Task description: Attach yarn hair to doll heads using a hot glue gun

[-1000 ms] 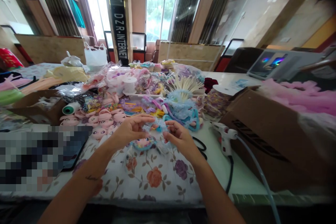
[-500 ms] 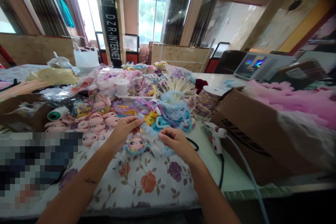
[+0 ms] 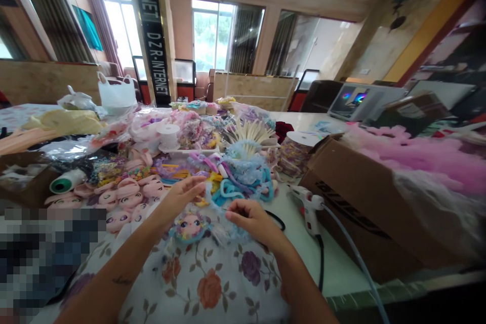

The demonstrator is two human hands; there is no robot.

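A strip of pale blue ruffled trim (image 3: 215, 205) runs slantwise between my two hands. My left hand (image 3: 186, 192) has its upper end near the fingertips, in a loose pinch. My right hand (image 3: 248, 216) is closed with thumb and finger together on the lower end. Just below lies a doll-face piece (image 3: 190, 225) with big eyes, a blue edge and colourful bits around it, flat on the floral cloth (image 3: 190, 283). Pale, wispy blue material lies beside it, partly behind my right hand.
A white glue gun (image 3: 309, 207) with a cord lies right of my right hand, by a tilted cardboard box (image 3: 353, 207) holding pink tulle (image 3: 413, 154). Several pink doll-face pieces (image 3: 131, 195) lie left. Blue tubing (image 3: 231, 190), a white spool (image 3: 169, 136) and bundled pale sticks (image 3: 248, 136) stand behind.
The view has tilted up slightly. My left hand's fingers have loosened and straightened somewhat, and the trim now sags between my hands. My right hand stays pinched.
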